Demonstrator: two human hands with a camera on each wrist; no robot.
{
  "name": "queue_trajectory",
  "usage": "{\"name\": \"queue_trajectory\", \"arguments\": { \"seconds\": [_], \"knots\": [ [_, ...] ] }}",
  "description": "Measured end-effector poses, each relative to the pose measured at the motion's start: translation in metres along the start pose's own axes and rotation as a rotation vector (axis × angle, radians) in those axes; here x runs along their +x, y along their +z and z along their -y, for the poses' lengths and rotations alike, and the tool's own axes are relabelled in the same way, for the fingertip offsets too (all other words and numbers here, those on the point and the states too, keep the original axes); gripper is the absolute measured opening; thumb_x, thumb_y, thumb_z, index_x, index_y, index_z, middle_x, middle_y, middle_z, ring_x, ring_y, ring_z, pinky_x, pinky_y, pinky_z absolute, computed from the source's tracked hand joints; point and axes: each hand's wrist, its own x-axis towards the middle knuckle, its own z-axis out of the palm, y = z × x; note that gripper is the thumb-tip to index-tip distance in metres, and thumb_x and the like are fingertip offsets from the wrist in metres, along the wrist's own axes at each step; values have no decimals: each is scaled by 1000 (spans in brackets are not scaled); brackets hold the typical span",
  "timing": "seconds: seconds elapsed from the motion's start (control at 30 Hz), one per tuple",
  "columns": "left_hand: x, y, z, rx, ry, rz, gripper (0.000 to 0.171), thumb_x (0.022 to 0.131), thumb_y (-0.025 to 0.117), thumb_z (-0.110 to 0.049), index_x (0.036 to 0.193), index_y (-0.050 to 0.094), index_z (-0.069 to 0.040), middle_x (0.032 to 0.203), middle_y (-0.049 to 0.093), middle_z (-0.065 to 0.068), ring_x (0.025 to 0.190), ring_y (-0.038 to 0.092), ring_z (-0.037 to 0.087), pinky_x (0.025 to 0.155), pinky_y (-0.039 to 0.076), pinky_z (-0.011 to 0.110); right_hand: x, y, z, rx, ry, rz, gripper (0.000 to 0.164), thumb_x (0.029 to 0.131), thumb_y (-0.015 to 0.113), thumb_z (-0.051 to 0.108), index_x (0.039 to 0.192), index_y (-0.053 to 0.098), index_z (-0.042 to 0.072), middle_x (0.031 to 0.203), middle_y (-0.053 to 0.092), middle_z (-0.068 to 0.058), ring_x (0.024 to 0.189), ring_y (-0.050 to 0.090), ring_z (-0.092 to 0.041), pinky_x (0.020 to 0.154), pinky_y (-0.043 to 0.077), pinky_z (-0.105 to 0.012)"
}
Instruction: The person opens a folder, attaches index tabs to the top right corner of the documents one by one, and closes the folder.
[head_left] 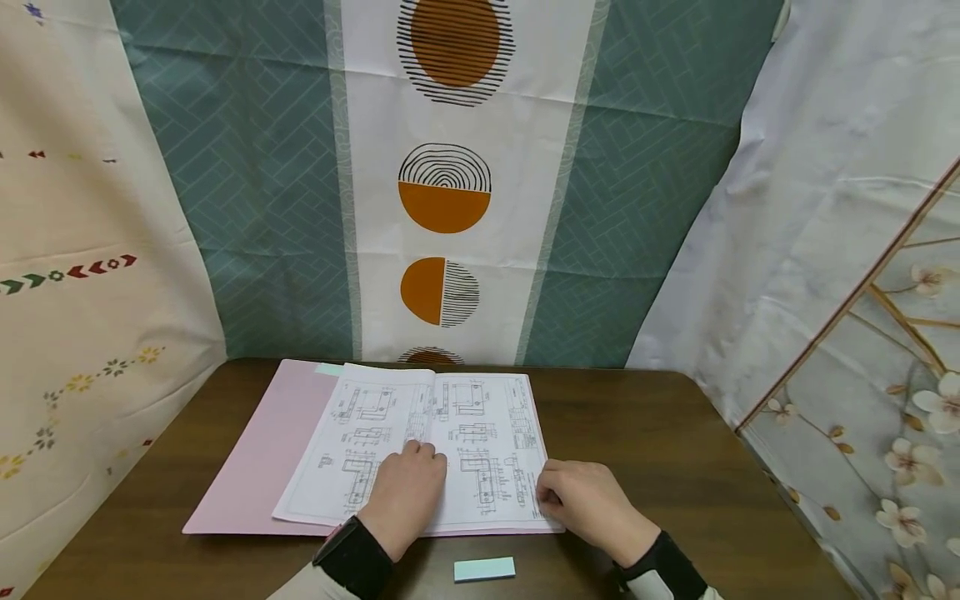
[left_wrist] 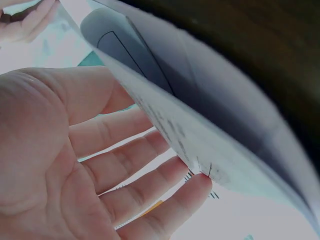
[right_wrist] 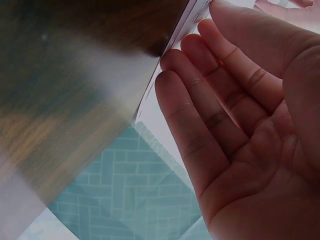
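An open booklet of technical drawings lies on a pink folder. My left hand rests on it near the fold, low on the left page. In the left wrist view, the fingers of that hand are extended, their tips against a curved page. At the lower right corner of the booklet is my right hand. The right wrist view has its fingers nearly straight, with tips at the page edge. Its thumb tip is partly cut off by the frame.
A small mint-green strip lies on the brown wooden table, in front of the booklet between my forearms. Another pale green piece shows at the folder's top edge. Patterned cloths hang behind the table and at both sides.
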Motion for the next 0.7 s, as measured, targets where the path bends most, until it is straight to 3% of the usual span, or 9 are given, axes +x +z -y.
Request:
{"name": "queue_trajectory", "arguments": {
  "seconds": [0.23, 0.4, 0.57, 0.7],
  "knots": [
    [-2, -1, 3, 15, -9, 27, 20, 81, 78, -14, 97, 73, -3, 86, 64, 12, 79, 57, 25, 58, 47, 40, 2, 4, 3, 29, -17, -33, 15, 79, 81, 25, 79, 67, 26, 79, 55, 17, 63, 45, 0, 58, 39, -22],
    [-3, -3, 0, 35, 26, -19, 18, 80, 78, -14, 94, 73, -3, 85, 64, 12, 76, 55, 26, 59, 46, 41, 2, 3, 4, 43, -7, -27, 13, 79, 82, 25, 80, 68, 25, 79, 55, 17, 63, 45, -1, 58, 39, -22],
    [-3, -8, -5, 36, 60, -58, 15, 81, 77, -13, 93, 73, -4, 84, 63, 10, 76, 53, 25, 68, 45, 43, 2, 3, 5, 34, 0, -25, 13, 79, 82, 25, 80, 69, 25, 79, 55, 17, 64, 45, -1, 58, 40, -22],
    [-6, -14, -11, -3, 103, -87, 14, 82, 75, -14, 94, 73, -6, 86, 65, 8, 81, 57, 24, 72, 47, 41, 1, 4, 4, 23, -5, -41, 14, 78, 83, 25, 80, 69, 25, 80, 55, 16, 64, 45, 0, 58, 40, -22]
  ]
}}
